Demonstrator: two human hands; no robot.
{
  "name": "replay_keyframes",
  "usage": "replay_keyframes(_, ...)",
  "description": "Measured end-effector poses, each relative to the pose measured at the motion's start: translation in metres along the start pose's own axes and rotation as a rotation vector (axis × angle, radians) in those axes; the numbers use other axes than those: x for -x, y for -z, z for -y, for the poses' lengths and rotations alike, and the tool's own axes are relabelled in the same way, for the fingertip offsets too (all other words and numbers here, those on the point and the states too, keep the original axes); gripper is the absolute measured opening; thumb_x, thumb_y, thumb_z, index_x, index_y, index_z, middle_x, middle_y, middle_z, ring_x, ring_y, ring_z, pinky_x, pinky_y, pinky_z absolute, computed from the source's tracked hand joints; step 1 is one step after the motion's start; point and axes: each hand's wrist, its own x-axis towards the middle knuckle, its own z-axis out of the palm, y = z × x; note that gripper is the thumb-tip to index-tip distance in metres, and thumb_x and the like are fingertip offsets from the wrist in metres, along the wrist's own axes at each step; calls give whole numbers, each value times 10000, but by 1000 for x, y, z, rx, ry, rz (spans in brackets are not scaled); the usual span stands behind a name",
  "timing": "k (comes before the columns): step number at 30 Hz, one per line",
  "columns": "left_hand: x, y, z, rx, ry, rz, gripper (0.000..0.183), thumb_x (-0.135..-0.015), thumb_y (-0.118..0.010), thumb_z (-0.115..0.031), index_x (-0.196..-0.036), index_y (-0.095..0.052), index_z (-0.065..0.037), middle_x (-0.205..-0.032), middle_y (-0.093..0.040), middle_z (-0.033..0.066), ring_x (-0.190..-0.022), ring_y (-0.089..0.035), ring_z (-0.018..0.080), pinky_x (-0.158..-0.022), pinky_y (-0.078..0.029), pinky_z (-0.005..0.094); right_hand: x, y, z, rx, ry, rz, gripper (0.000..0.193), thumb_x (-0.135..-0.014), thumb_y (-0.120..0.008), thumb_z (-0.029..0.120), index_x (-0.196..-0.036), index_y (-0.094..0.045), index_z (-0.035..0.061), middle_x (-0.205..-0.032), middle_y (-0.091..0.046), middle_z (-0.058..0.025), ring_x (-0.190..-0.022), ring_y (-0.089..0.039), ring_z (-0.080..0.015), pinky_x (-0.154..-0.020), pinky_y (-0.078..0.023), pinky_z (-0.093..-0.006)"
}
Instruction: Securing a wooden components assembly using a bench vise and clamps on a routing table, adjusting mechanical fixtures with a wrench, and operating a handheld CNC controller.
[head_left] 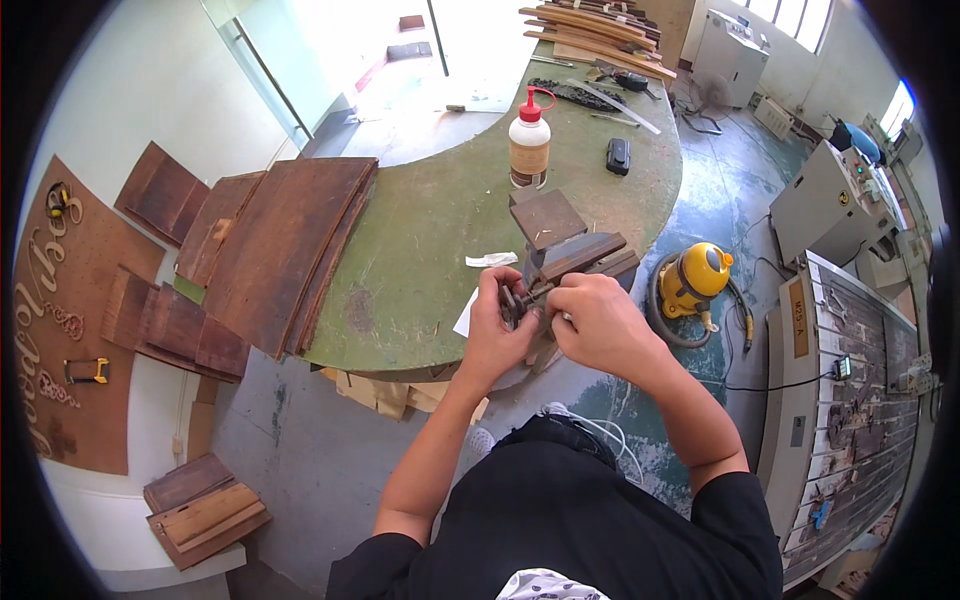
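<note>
A metal bench vise [575,252] stands at the near edge of a green curved table [420,240]. Right in front of its jaws, both my hands meet. My left hand [498,325] closes its thumb and fingers around a small dark metal piece [515,303], whose exact kind I cannot make out. Close beside it, my right hand [603,325] is curled into a pinch, and its fingers hide whatever they hold. A white crumpled strip [491,260] and a sheet of white paper [465,314] lie on the table by my left hand.
Behind the vise stands a glue bottle [530,145] with a red cap, left of a small black case [618,156]. Dark wooden boards [285,250] lean over the table's left end. A yellow vacuum cleaner [695,280] with its hose sits on the floor at right.
</note>
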Motion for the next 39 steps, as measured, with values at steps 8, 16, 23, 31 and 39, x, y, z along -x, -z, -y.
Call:
replay_keyframes(8, -1, 2, -4, -18, 54, 23, 377, -756, -731, -66, -1083, -557, 2, -888, -583, 90, -786, -550, 172, -738, -470, 303, 0, 4, 2, 13, -39, 77, 158, -779, -568, 51, -895, -628, -40, -789, -641, -232, -827, -631, -440, -761, -497, -518)
replay_keyframes(16, -5, 0, -6, -101, 68, -22, 197, -807, -756, -137, -864, -648, 18, -662, -593, 50, -574, -480, 91, -512, -385, 280, 2, 22, 13, -217, -133, -116, 159, -871, -615, 95, -929, -618, -53, -908, -650, -242, -850, -628, -426, -756, -484, -461)
replay_keyframes(23, -4, -1, -4, -40, 126, -35, 179, -816, -744, -141, -821, -652, 12, -621, -571, 31, -537, -444, 83, -478, -350, 283, 2, 32, 15, -199, -110, -187, 151, -875, -628, 103, -923, -619, -41, -867, -643, -218, -793, -630, -394, -721, -482, -434)
replay_keyframes(31, -4, -2, -4, -106, 44, -26, 106, -863, -710, -59, -863, -631, 12, -648, -551, -35, -595, -446, 33, -520, -350, 223, -11, 50, 18, -662, -204, -295, 219, -999, -539, 153, -864, -573, -16, -714, -567, -84, -618, -522, -145, -570, -428, -308)
replay_keyframes(39, -5, -9, -5, -18, -53, -138, 214, -783, -746, -78, -918, -612, 20, -704, -578, 52, -622, -483, 95, -549, -390, 260, -61, 23, 13, -1055, -120, -285, 307, -1074, -457, 231, -850, -467, 21, -708, -394, 20, -609, -371, -63, -556, -374, -247)
